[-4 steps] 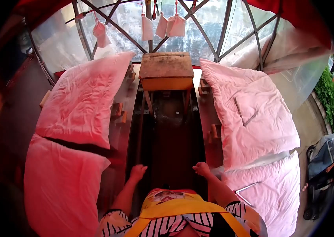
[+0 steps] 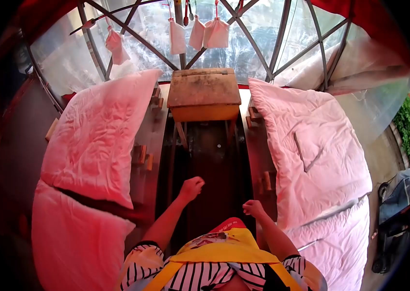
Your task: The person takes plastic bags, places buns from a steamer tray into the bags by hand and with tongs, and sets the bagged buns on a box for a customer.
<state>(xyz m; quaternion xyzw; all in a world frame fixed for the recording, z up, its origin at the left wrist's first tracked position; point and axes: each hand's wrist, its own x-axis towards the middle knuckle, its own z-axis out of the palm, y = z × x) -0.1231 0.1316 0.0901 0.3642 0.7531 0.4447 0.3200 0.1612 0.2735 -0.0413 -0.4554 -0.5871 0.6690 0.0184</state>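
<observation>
between the quilts (image 2: 317, 140): the left hand (image 2: 192, 188) is curling loosely shut, holding nothing visible.
right hand (image 2: 253, 208): is curling likewise, looking empty, hovering nearer the apron (image 2: 222, 255).
quilts: 4 are lying in pairs along 2 sides.
wooden desk (image 2: 204, 89): is standing ahead, pouches (image 2: 216, 33) hanging beyond.

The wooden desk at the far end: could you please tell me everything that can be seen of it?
The brown wooden box-like desk has a scuffed, dark-stained top with a seam near its back edge, a yellow-orange front panel and thin legs. It stands upright before the clear plastic wall; nothing visible rests on its top.
</observation>
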